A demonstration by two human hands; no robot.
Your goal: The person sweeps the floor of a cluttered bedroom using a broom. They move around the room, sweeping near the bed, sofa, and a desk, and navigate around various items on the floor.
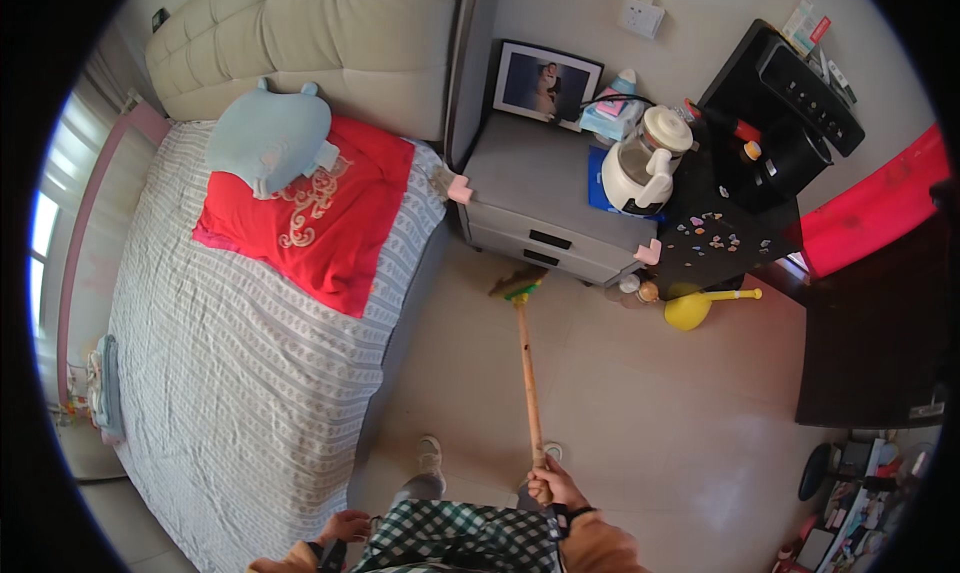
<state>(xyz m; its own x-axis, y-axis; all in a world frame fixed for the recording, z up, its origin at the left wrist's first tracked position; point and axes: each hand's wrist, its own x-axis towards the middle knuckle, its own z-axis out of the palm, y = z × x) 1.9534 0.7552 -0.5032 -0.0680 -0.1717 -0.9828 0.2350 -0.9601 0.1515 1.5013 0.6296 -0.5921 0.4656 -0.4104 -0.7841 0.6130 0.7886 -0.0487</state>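
A broom [529, 378] with a wooden handle reaches away from me, its bristle head on the floor at the foot of the grey nightstand [525, 168]. Near the lower end of the picture my right hand [553, 484] grips the top of the handle. My left hand [349, 526] hangs beside the checked apron [457, 532], close to the bed; its fingers are loosely curled, and whether it holds anything is unclear. On the nightstand stand a framed photo [547, 83] and a white kettle [637, 172] on a blue pad.
The bed [255, 363] with a red pillow [352, 243] fills the left side. Jars [646, 292] and a yellow long-handled object [686, 312] lie on the floor by the nightstand. A dark cabinet [870, 340] and cluttered shelf [855, 498] stand at right.
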